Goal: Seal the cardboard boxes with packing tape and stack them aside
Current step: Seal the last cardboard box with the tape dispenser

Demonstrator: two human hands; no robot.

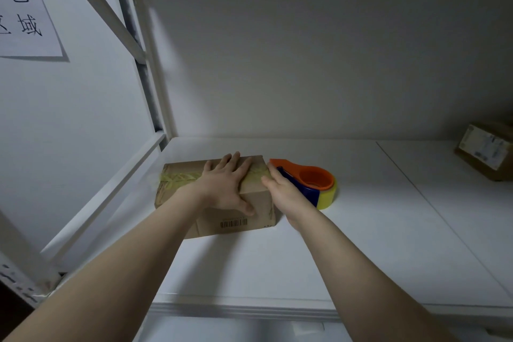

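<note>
A small brown cardboard box (211,230) with a barcode on its front lies at the left of a white shelf (277,264). A wrinkled strip of yellowish packing tape (177,176) runs across its top. My left hand (224,183) lies flat on the box top, fingers spread, thumb down on the near face. My right hand (286,194) presses with straight fingers against the box's right end, where the tape comes over the edge. Right behind that hand an orange and blue tape dispenser (313,175) with a yellow roll rests on the shelf.
Another cardboard box (488,153) with a white label sits at the far right of the shelf. A white back wall closes the shelf. White metal uprights and a diagonal brace (147,64) stand at the left, beside a paper sign (25,8).
</note>
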